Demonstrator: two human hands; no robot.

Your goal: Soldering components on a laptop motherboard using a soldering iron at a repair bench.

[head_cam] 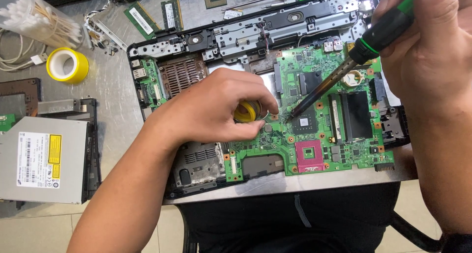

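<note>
The left hand (214,108) is resting on the green motherboard (314,135), with its fingers curled narrowly around a small yellow spool of solder (245,111) and the thumb and forefinger pinching near the thin wire end that is reaching toward the board. The right hand (432,51) is closing firmly around the black and green handle of a soldering iron (344,71), which is slanting down from the upper right so that its metal tip is touching or sitting just above the board beside a square black chip (306,121), right next to the left fingertips. The motherboard is lying inside the opened black laptop chassis (196,41), which is sitting on the metal bench (105,86) close to its front edge. A pink processor socket (309,155) is showing on the board near its lower edge, and a dark memory slot (355,116) is lying to the right of the chip. On the left of the bench, well apart from the hands, a silver optical drive (44,159) is lying flat, a roll of yellow tape (68,65) is sitting behind it, and a clear tub of cotton swabs (34,17) is lying at the far corner. Two green memory sticks (155,16) are lying behind the chassis.
</note>
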